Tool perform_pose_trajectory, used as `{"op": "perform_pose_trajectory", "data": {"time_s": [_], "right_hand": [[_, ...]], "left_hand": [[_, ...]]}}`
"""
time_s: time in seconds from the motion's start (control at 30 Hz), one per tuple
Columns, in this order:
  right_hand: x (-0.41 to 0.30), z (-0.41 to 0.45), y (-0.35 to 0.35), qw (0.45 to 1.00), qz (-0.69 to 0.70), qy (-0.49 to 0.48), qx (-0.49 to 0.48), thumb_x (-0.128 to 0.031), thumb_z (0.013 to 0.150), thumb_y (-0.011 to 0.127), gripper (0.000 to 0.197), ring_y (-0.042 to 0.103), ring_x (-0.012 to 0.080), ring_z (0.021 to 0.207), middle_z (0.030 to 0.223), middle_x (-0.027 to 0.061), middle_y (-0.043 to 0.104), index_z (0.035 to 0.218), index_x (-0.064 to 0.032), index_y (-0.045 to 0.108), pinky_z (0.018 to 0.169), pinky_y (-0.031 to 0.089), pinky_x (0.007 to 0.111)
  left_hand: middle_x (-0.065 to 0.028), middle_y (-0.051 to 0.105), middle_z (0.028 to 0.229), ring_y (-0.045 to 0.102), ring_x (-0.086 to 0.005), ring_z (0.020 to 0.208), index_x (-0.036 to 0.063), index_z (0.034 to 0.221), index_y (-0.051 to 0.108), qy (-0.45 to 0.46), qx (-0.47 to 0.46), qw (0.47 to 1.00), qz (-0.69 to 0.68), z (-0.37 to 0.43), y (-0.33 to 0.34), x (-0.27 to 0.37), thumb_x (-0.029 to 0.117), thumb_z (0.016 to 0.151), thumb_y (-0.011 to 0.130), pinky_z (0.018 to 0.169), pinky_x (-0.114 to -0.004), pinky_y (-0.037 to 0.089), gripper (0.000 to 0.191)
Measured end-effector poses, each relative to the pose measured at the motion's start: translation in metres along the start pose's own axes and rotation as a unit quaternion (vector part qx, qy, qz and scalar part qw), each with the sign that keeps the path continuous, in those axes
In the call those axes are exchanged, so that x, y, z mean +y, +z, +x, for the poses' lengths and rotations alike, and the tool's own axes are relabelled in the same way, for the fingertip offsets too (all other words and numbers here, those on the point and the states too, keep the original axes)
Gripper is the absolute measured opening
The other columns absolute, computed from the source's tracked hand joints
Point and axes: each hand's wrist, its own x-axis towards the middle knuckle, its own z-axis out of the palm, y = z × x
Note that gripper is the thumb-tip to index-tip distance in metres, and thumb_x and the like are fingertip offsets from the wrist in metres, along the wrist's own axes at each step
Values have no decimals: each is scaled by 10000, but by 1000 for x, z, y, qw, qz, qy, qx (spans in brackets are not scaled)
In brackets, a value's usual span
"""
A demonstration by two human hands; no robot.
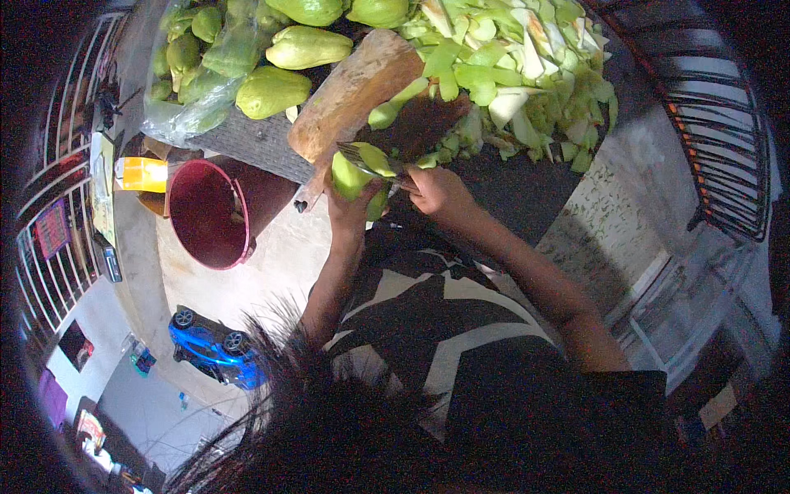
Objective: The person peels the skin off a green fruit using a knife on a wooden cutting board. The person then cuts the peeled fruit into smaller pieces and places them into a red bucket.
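My left hand [347, 213] grips a light green chayote [349, 175] at the near end of a worn wooden board [352, 92]. In my right hand [441, 192] is the handle of a dark-bladed knife or peeler [365, 162]; its blade lies across the top of the chayote, and a green piece [376, 158] shows beside it. Several whole chayotes [308, 47] rest left of the board. To its right spreads a large heap of green peels and pale slices [518, 68]. One long strip of peel [395, 104] lies over the board's right side.
A clear plastic bag [210, 92] of chayotes sits on the dark woven tabletop [259, 139]. Below its left edge stands a maroon bucket [210, 216], near a yellow packet [143, 174]. A blue toy car [213, 352] is on the floor. A metal rack [719, 136] stands right.
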Motion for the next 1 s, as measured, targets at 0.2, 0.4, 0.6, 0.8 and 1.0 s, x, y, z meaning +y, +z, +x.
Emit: {"op": "perform_pose_trajectory", "data": {"time_s": [0.2, 0.4, 0.6, 0.8, 1.0], "right_hand": [[18, 20, 14, 999, 23, -43, 23, -78, 757, 588, 201, 597, 421, 779, 783, 238, 601, 929, 3, 524, 633, 458, 484], [38, 55, 3, 996, -9, -28, -86, -97, 721, 607, 170, 603, 379, 738, 740, 219, 573, 836, 7, 537, 617, 438, 444], [50, 36, -6, 997, 51, -55, 24, -153, 789, 610, 222, 621, 330, 705, 700, 189, 569, 936, 0, 542, 609, 462, 417], [8, 16, -38, 992, -115, -47, -1, -171, 826, 585, 200, 619, 380, 678, 687, 202, 586, 934, -9, 542, 587, 470, 482], [-13, 19, -52, 987, -140, -75, -11, -175, 818, 593, 183, 605, 398, 684, 712, 199, 595, 908, -25, 538, 587, 467, 498]], "left_hand": [[-177, 454, 1253, 499, -269, 1110, 27, 1357, 249, 80, 30, 993, 80, 7, -4, -18, 111, 683, 798, 923, -369, 444, 873], [-182, 463, 1248, 496, -273, 1118, 21, 1348, 269, 38, 32, 995, 83, -5, 1, 9, 166, 675, 804, 953, -376, 421, 872], [-214, 514, 1187, 522, -316, 1103, 5, 1301, 313, 77, 22, 986, 143, 15, -6, 3, 220, 660, 815, 942, -383, 425, 841], [-249, 524, 1169, 528, -351, 1102, -38, 1237, 355, 96, 22, 972, 212, 4, 9, 34, 197, 624, 835, 906, -407, 447, 813], [-257, 503, 1135, 521, -416, 1069, -57, 1248, 342, 213, 2, 939, 271, 12, 11, 15, 186, 618, 835, 901, -441, 451, 836]]}}
